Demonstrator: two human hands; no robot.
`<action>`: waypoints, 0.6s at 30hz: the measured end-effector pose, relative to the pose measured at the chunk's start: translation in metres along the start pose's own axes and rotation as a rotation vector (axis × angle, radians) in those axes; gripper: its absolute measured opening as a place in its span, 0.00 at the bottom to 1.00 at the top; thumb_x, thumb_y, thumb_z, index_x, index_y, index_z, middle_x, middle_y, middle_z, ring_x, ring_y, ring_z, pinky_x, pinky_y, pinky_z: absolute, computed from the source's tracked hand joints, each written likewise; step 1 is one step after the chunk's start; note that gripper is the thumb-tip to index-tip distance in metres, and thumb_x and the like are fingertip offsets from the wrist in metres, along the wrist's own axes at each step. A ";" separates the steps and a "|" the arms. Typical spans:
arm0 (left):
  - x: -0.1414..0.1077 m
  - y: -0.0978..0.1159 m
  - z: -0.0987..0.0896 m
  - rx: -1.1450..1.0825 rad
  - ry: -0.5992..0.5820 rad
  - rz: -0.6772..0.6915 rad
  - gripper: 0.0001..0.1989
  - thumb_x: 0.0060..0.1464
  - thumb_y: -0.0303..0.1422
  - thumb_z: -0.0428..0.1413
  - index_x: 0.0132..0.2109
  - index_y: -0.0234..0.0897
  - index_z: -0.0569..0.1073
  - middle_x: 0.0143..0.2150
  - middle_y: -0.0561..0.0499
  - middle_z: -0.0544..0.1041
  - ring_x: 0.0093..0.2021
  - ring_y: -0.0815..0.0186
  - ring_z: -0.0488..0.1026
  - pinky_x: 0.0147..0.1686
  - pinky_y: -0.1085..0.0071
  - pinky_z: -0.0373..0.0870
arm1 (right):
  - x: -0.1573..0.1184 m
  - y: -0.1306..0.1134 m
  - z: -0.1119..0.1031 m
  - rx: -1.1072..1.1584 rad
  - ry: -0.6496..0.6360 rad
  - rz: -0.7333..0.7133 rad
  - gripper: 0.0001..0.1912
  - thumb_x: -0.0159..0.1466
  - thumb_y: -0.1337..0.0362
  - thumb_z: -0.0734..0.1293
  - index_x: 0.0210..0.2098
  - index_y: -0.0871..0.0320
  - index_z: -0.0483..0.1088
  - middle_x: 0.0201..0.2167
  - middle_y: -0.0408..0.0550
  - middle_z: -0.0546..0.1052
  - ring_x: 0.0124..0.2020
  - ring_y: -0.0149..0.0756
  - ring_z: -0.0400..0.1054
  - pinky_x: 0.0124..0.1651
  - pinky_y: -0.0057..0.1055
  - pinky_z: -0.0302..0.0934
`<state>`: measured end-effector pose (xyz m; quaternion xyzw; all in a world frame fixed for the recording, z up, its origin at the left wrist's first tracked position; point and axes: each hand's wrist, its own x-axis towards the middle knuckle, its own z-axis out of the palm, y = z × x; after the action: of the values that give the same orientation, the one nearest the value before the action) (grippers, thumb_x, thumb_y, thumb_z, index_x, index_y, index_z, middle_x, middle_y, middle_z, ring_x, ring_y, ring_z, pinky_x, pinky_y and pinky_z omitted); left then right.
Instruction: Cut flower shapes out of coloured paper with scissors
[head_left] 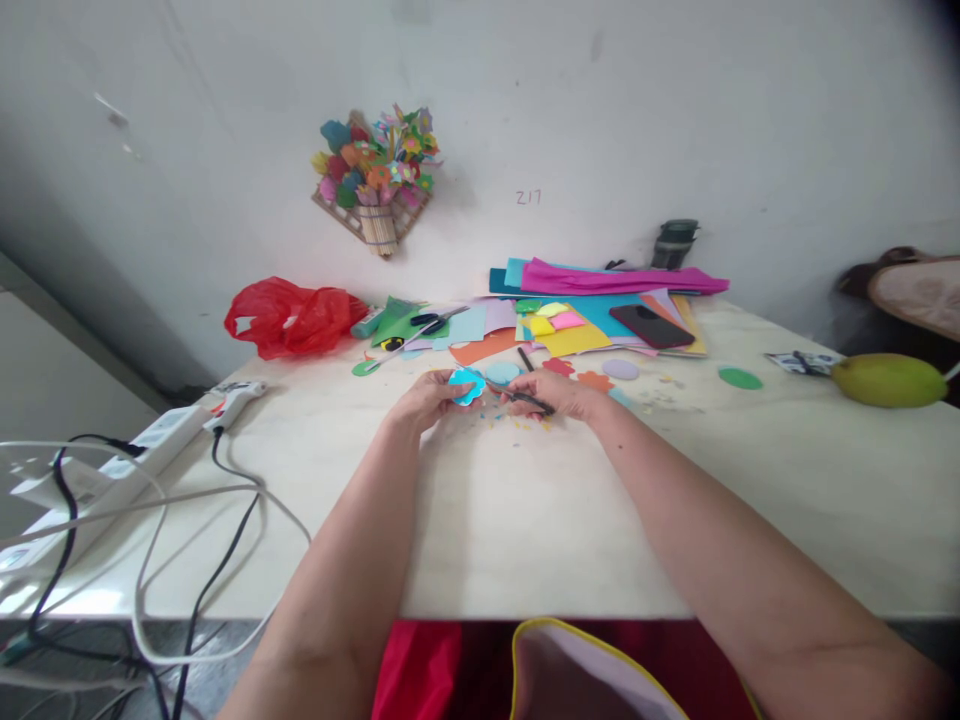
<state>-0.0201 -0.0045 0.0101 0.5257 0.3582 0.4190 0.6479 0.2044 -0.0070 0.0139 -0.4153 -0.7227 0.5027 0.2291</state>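
Observation:
My left hand [430, 399] pinches a blue paper flower [466, 387] with a scalloped edge, held just above the table. In my right hand [561, 393] is a pair of dark-handled scissors [531, 402], its blades pointing left toward the flower's edge. Whether the blades touch the paper I cannot tell. Small paper scraps [517, 426] lie on the table beneath both hands. Behind them are a light blue paper circle [503, 373], a red paper flower [558, 368] and an orange paper flower [595, 382], partly overlapped by my right hand in view.
Coloured sheets [577, 340] lie at the back with a phone [651, 326] on them. A second pair of scissors [437, 320] and a red plastic bag [292, 318] are at back left. Power strips [161, 425] with loose cables line the left; a mango-like fruit [889, 380] sits right.

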 end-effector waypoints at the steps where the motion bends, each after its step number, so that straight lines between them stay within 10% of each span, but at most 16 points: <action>1: 0.001 0.000 0.001 -0.010 0.008 -0.002 0.14 0.34 0.30 0.67 0.30 0.28 0.74 0.26 0.46 0.77 0.27 0.65 0.75 0.29 0.74 0.71 | 0.001 0.000 0.000 0.003 0.004 -0.004 0.16 0.47 0.60 0.70 0.33 0.63 0.73 0.16 0.38 0.66 0.16 0.23 0.57 0.19 0.23 0.50; 18: 0.002 0.001 0.006 -0.051 0.092 -0.057 0.08 0.41 0.24 0.62 0.33 0.28 0.75 0.29 0.45 0.77 0.29 0.65 0.75 0.28 0.75 0.73 | -0.001 -0.001 0.002 0.100 -0.005 0.004 0.16 0.46 0.62 0.71 0.33 0.64 0.73 0.17 0.37 0.65 0.15 0.20 0.55 0.19 0.22 0.50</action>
<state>-0.0137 -0.0046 0.0119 0.4787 0.3915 0.4334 0.6556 0.2036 -0.0088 0.0139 -0.4037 -0.6963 0.5397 0.2468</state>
